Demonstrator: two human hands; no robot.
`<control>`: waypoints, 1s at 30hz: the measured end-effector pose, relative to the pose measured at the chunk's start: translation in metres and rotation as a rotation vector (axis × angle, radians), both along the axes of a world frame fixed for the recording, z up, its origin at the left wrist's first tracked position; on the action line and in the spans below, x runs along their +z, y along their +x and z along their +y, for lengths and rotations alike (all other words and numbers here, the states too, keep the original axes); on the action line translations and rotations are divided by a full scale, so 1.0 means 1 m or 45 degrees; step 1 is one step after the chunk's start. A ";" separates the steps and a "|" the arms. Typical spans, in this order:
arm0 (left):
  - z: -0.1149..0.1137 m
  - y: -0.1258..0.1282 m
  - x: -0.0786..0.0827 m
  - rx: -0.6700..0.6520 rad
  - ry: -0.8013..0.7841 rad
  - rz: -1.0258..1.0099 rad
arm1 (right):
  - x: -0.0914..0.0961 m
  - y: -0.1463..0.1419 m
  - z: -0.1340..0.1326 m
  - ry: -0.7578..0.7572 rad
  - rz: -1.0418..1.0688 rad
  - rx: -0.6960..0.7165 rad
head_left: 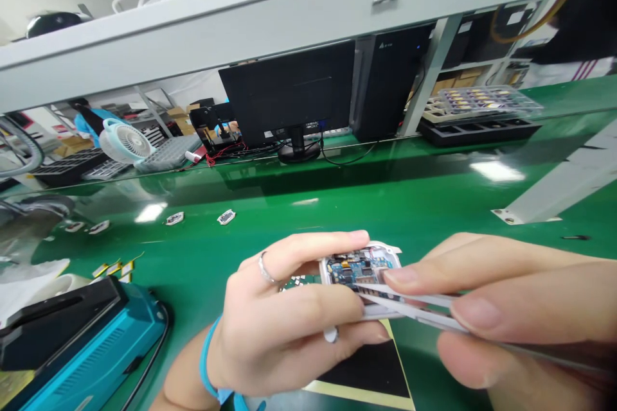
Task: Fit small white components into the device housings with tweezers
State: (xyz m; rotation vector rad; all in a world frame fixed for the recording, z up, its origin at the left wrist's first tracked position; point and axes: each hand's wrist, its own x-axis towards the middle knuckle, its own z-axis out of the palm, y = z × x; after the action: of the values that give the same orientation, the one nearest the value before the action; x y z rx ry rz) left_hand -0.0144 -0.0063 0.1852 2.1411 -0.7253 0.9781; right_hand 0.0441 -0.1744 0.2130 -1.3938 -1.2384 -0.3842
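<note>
The person's left hand (pixel 274 314) was clamped around a white-framed round-cornered device (pixel 360 270), its fingers and thumb closed on the edges from the lower centre of the frame, with a thin metal ring (pixel 264 268) on one finger and a blue wristband (pixel 208 359) at the wrist. The device lay inside that grip, just past the fingertips, with its open face up and a populated circuit board (pixel 349 266) showing. From the right edge of the frame, the right hand (pixel 486 308) pinched a pair of metal tweezers (pixel 409 302) firmly between thumb and fingers. The tweezers' arms reached left across the device, and their tips sat over the lower part of the board, though the fingers partly hid them and I could not tell whether they gripped anything. Beneath the hands lay a black mat (pixel 366 366) with a cream border on a green workbench (pixel 385 205). Small white-edged modules (pixel 225 216) sat at centre left, with small wired batteries (pixel 113 268) lower down and a teal machine (pixel 91 340) in the lower left corner. Farther back stood a monitor (pixel 289 93), a white desk fan (pixel 126 141) and, at upper right, a component tray (pixel 482 103).
</note>
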 end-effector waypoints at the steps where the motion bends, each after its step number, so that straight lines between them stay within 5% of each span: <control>1: 0.000 0.000 0.000 0.004 -0.009 0.001 | -0.001 0.001 0.000 0.004 -0.055 0.018; 5: -0.001 0.001 0.000 0.021 -0.034 -0.010 | -0.005 0.004 -0.001 -0.011 -0.187 0.051; 30: -0.001 0.003 -0.001 -0.018 -0.036 -0.037 | -0.003 -0.003 0.001 0.036 -0.019 -0.026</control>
State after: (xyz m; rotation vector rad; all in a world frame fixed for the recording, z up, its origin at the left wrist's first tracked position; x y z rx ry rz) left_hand -0.0116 -0.0074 0.1840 2.0989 -0.7354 1.0084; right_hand 0.0410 -0.1729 0.2097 -1.3827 -1.2274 -0.4256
